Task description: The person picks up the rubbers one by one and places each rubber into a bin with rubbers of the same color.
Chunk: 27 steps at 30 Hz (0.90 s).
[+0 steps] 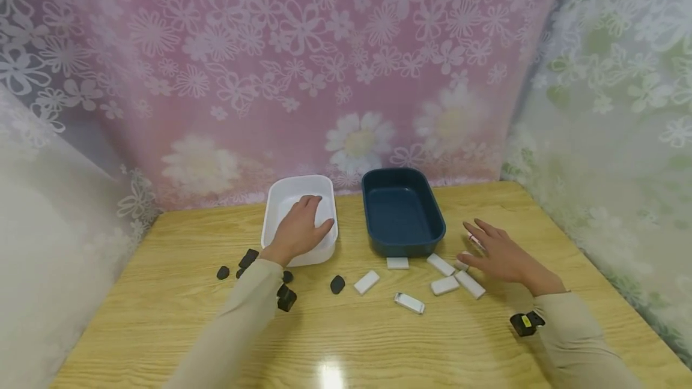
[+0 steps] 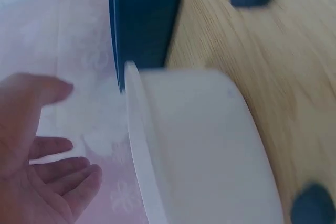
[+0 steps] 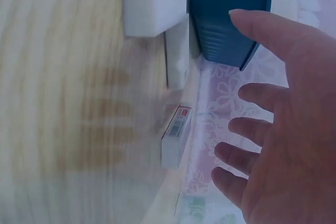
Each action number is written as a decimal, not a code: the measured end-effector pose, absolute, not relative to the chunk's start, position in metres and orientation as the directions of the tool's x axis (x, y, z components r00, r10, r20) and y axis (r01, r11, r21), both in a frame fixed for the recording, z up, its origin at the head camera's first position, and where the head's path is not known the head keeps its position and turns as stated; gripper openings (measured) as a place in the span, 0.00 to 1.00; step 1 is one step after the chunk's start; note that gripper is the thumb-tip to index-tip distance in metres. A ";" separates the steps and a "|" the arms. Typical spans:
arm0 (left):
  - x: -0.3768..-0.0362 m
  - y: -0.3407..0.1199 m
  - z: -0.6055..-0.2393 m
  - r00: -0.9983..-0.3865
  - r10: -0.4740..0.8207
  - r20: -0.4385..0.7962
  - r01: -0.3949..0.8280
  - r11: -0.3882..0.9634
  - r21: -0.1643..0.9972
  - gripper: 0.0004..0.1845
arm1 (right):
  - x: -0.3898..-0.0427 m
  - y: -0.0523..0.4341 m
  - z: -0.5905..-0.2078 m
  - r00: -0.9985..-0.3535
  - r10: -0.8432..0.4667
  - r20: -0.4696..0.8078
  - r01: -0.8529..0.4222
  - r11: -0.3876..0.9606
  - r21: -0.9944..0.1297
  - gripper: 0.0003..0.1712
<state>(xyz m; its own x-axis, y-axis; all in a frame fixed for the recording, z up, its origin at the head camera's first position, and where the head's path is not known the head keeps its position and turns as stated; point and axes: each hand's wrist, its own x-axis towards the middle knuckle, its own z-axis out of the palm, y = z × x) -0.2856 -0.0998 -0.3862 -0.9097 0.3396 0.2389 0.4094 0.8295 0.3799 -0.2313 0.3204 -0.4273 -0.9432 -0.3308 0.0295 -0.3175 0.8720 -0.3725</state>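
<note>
Sleeved forearms reach across the bench: left hand flat, fingers relaxed, inside the white tray, seemingly steadying it, right hand spread wide, empty, above white blocks near the blue tray

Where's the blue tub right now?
In the head view, the blue tub sits mid-table, right beside the white tub, just behind the white blocks.

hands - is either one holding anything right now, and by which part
Nothing is held. The left hand hangs open-fingered over the white bin; the right hand is spread open above the white blocks.
</note>
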 end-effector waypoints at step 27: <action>-0.338 0.038 -0.414 -0.998 0.047 -0.051 0.013 0.846 0.534 0.31 | -0.223 0.350 -0.440 -0.951 -0.302 0.063 -0.300 0.859 -0.416 0.43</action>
